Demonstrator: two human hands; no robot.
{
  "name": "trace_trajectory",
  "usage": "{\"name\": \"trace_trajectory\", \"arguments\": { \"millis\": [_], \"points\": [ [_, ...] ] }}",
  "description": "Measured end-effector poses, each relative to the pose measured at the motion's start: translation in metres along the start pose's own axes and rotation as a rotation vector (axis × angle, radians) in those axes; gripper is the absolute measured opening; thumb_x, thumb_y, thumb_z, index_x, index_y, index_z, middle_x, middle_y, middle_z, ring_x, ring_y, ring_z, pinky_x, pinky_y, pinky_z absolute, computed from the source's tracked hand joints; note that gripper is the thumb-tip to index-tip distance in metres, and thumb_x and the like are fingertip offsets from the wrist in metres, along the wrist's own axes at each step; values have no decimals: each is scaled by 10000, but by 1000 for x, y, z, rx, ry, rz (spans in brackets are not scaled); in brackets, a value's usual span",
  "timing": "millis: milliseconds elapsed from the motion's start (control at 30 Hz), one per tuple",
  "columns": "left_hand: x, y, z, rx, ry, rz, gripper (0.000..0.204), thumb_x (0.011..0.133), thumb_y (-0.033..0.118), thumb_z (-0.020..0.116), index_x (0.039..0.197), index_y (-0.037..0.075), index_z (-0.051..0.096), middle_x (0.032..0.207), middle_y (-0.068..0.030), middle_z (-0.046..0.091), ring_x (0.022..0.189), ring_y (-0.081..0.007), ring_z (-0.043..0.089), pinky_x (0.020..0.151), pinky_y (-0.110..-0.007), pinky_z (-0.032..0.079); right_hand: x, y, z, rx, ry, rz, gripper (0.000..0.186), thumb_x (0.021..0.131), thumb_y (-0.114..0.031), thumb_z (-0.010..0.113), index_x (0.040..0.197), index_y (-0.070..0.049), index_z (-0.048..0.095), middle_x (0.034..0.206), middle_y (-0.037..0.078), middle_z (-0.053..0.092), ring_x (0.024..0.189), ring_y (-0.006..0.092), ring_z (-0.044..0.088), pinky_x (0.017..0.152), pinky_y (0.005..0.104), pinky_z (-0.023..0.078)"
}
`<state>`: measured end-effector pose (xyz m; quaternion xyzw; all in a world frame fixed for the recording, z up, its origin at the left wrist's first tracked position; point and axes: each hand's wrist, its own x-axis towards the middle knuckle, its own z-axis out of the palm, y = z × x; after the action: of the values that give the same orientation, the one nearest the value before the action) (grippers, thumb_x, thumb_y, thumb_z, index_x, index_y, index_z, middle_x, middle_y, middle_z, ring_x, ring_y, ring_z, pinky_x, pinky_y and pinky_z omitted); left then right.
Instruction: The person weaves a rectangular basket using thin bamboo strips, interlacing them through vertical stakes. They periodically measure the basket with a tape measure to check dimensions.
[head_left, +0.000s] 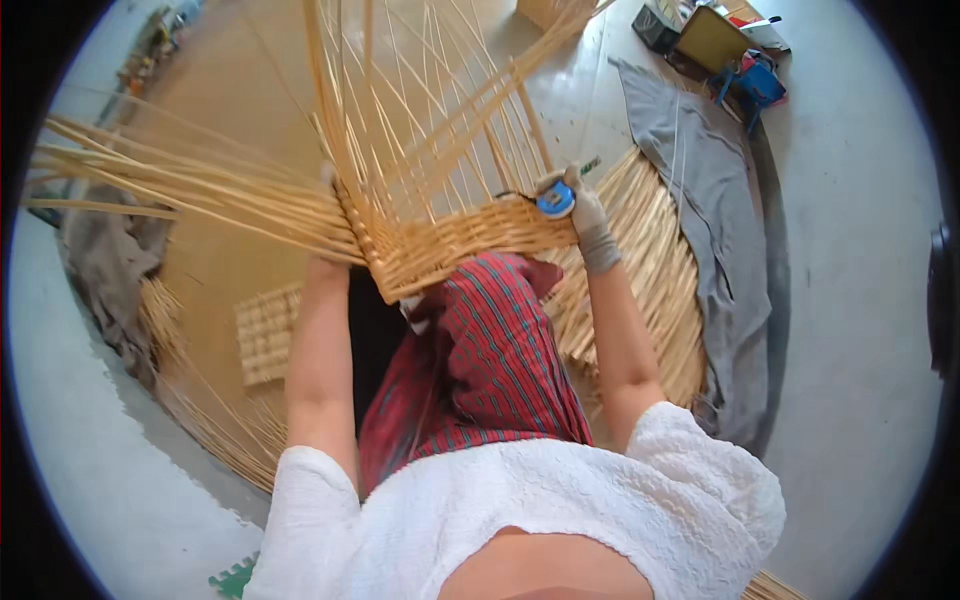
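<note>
In the head view, grasping a blue tape measure [555,199] in the gloved right hand [589,213], at the right end of a partly woven wicker basket [480,238] resting over red striped cloth [505,310]. Cannot tell the hold of the left hand [327,175], mostly hidden behind long rods [270,206]. To gauge cleanly, as judged here: brace the corner, align the measure flush with the weave, read square-on, and spare the upright stakes [531,115] any bending.

Upper centre, basket [470,243] before your knee [500,300]; right of centre, reeds [655,290], cloth [715,210] farther right; left, mat [267,337].
</note>
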<state>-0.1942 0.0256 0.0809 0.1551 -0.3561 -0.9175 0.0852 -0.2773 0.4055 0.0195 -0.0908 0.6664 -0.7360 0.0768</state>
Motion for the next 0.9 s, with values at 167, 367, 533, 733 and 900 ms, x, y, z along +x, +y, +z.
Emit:
{"name": "trace_trajectory", "arguments": {
  "millis": [167,367,533,733,900],
  "points": [
    [15,50,-10,95,-141,140,360,1035,416,583,1078,65,652,939,-105,676,844,-226,676,735,-363,610,11,-58,40,-180,76,-222,648,1055,-575,455,970,3,737,841,71,720,744,132,652,705,278,534],
    [18,125,3,296,-656,118,412,1042,441,556,976,50,667,827,-85,679,808,-198,661,759,-357,598,-21,-110,64,126,-7,-252,660,1074,-538,440,971,36,749,836,90,734,709,151,676,694,292,551],
    [-20,141,-20,265,-632,-208,522,1058,536,437,1074,55,639,816,-84,648,969,-257,645,891,-430,567,-63,-60,85,220,72,-181,734,1053,-603,429,978,54,747,866,95,747,676,133,669,684,261,545],
    [-54,93,-84,526,-421,-117,550,1024,593,464,999,58,591,716,-55,586,862,-241,622,799,-394,552,-126,50,85,366,85,-45,730,1046,-613,435,1015,40,760,897,96,745,734,138,675,735,271,543],
    [-64,63,-73,612,-240,-42,558,1014,631,436,896,92,514,679,-39,533,736,-217,574,763,-356,520,-121,50,100,448,188,-24,689,1046,-592,456,1004,25,759,766,16,679,652,91,592,646,252,487]
  ]
}}
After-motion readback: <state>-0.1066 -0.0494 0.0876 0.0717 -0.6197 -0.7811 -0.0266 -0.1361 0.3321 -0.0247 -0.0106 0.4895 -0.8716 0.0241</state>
